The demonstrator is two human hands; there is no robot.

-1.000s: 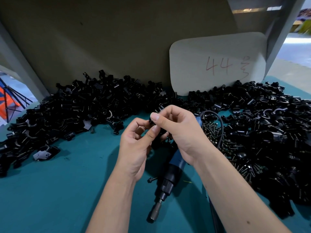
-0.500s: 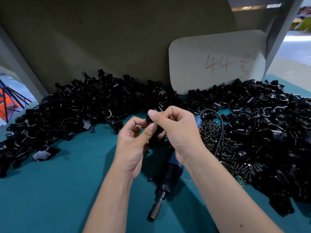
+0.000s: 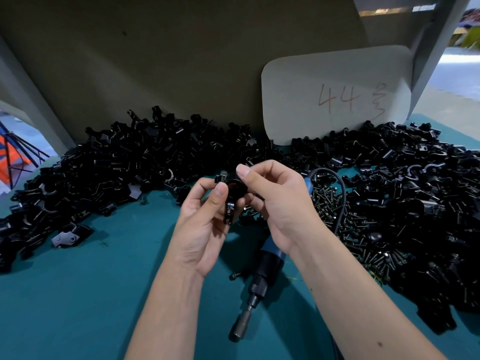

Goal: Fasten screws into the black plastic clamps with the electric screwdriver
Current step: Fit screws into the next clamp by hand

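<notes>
Between both hands, above the table's middle, is a black plastic clamp [image 3: 232,193]. My left hand [image 3: 205,224] pinches it from the left with thumb and fingers. My right hand [image 3: 275,201] grips its top right with thumb and forefinger. A screw head [image 3: 224,174] sticks up at the clamp's upper left. The electric screwdriver [image 3: 262,279], blue and black, lies on the teal table [image 3: 78,294] below my hands, bit pointing toward me, partly hidden by my right wrist. Loose screws [image 3: 335,211] lie heaped to the right.
Large piles of black clamps fill the left back [image 3: 109,172] and the right side [image 3: 420,198] of the table. A white card [image 3: 337,92] marked 44 leans on the back board. The screwdriver's cable [image 3: 340,198] loops over the screws. One stray screw [image 3: 235,276] lies beside the tool.
Both hands have turned the clamp, so its ring and lower lug now show between the fingers. The screwdriver has not moved.
</notes>
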